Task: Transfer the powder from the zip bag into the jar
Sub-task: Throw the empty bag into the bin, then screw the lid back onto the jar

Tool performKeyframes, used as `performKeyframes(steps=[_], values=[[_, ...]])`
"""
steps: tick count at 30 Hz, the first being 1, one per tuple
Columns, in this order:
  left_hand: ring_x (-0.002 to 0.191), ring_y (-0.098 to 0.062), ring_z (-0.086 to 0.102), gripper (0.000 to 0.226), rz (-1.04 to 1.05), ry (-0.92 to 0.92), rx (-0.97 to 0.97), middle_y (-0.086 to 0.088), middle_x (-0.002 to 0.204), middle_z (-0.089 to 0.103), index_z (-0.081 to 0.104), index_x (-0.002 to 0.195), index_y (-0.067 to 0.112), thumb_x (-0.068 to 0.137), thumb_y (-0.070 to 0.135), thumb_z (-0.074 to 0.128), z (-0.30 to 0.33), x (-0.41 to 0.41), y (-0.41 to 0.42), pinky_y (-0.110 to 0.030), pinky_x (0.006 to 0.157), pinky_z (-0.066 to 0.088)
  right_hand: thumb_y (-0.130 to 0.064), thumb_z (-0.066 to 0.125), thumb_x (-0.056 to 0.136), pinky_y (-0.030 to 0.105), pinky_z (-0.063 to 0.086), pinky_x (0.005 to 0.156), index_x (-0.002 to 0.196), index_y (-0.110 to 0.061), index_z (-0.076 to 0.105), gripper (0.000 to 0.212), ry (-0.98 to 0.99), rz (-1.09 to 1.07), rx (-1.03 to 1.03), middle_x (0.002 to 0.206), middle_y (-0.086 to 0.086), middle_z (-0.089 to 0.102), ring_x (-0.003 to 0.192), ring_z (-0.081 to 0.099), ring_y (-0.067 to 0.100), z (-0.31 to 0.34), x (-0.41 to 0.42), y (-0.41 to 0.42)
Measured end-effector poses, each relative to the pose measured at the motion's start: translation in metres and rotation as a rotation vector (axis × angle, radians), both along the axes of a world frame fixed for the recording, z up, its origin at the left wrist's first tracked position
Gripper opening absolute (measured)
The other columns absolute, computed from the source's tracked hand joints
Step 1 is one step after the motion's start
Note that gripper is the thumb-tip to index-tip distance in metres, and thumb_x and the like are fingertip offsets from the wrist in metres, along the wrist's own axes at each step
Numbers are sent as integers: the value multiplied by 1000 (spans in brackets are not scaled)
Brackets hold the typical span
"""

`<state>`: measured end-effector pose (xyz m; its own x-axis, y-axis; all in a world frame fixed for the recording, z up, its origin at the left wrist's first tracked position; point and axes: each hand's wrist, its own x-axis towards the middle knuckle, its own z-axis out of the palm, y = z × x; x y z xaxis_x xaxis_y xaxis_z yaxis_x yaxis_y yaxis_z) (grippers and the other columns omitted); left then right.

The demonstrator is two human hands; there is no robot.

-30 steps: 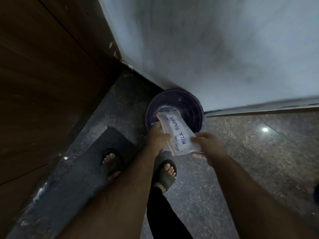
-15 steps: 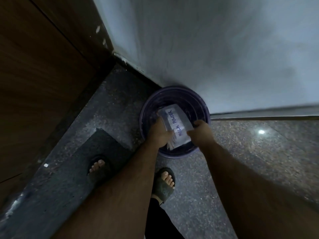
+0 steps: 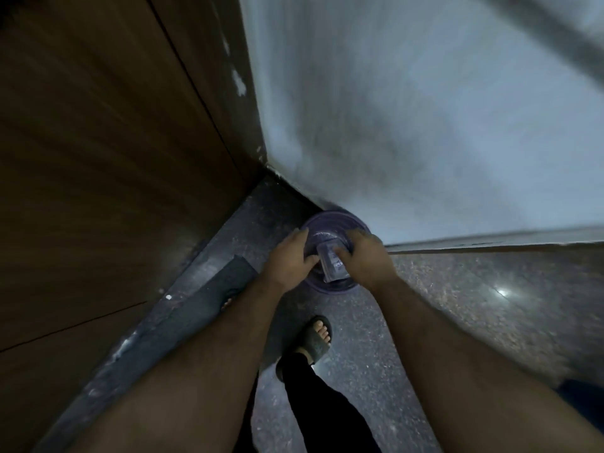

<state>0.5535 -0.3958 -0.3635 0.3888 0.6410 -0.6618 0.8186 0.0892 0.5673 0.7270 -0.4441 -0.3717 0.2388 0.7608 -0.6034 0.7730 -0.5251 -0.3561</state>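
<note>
A clear zip bag [image 3: 331, 268] with handwritten blue lettering lies low inside a round purple bin [image 3: 330, 291] that stands on the floor in the corner. My left hand [image 3: 289, 261] is at the bag's left edge, thumb over the bin's rim. My right hand [image 3: 364, 261] covers the bag's right side, fingers on it. Both hands appear to pinch the bag, though the picture is blurred. No jar is in view.
A wooden panel [image 3: 98, 158] rises on the left and a grey wall [image 3: 408, 125] stands behind the bin. A dark mat [image 3: 209, 295] lies on the speckled stone floor. My sandalled foot [image 3: 318, 338] stands just before the bin.
Both hands have carried the bag from above the bin's front rim down into the bin. The view has pulled back and tilted up, so the bin looks smaller.
</note>
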Motion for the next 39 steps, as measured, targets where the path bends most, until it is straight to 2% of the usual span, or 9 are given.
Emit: performKeyframes(steps=[4, 8, 13, 17, 22, 31, 35, 37, 39], values=[[153, -24, 17, 73, -8, 52, 133, -8, 167, 16, 18, 159, 15, 100, 37, 55, 118, -38, 15, -37, 121, 21, -52, 48, 101, 47, 33, 114, 152, -12, 42, 65, -31, 151, 112, 159, 15, 38, 148, 30, 35, 117, -32, 22], [154, -21, 13, 74, -12, 92, 323, -6, 167, 15, 17, 159, 17, 100, 43, 51, 221, -86, 24, -40, 123, 21, -63, 41, 99, 50, 32, 116, 155, -17, 36, 72, -88, 312, 252, 163, 12, 31, 151, 25, 32, 212, -69, 45], [154, -18, 13, 73, 18, 152, 590, -4, 168, 15, 17, 160, 17, 100, 42, 51, 319, -154, 39, -29, 122, 14, -62, 43, 97, 47, 27, 121, 157, -18, 32, 75, -130, 453, 450, 166, 9, 25, 154, 18, 28, 301, -121, 86], [154, -16, 17, 71, 129, 185, 771, 0, 167, 18, 18, 159, 20, 100, 41, 51, 376, -210, 58, -30, 122, 17, -65, 42, 97, 45, 20, 125, 159, -21, 29, 77, -167, 519, 607, 169, 5, 20, 157, 10, 25, 361, -165, 124], [154, -17, 16, 72, 240, 226, 854, -1, 167, 17, 18, 159, 19, 100, 42, 52, 420, -295, 76, -33, 124, 19, -71, 39, 94, 47, 24, 123, 159, -23, 27, 82, -203, 609, 699, 169, 4, 18, 157, 8, 23, 413, -239, 164], [153, -18, 17, 74, 462, 253, 858, -3, 167, 18, 20, 159, 17, 98, 39, 56, 441, -432, 65, -35, 123, 21, -60, 56, 93, 45, 29, 118, 158, -19, 29, 82, -88, 793, 746, 167, 6, 22, 156, 12, 24, 438, -390, 192], [142, -24, 40, 71, 611, 270, 840, -1, 158, 36, 27, 156, 15, 96, 35, 59, 440, -482, 49, -40, 111, 39, -53, 61, 93, 46, 30, 117, 158, -20, 29, 79, 3, 892, 700, 167, 4, 24, 156, 13, 22, 435, -454, 202], [136, -23, 45, 65, 667, 276, 839, -1, 149, 46, 35, 151, 13, 95, 30, 61, 438, -500, 45, -33, 106, 39, -50, 62, 93, 46, 29, 117, 158, -20, 30, 79, 48, 926, 674, 166, 3, 25, 155, 15, 22, 432, -478, 209], [139, -20, 41, 62, 715, 307, 832, -1, 151, 44, 36, 151, 15, 95, 28, 61, 435, -515, 44, -29, 107, 33, -48, 63, 93, 46, 27, 119, 158, -20, 30, 78, 99, 949, 652, 166, 2, 27, 155, 16, 22, 428, -497, 219]])
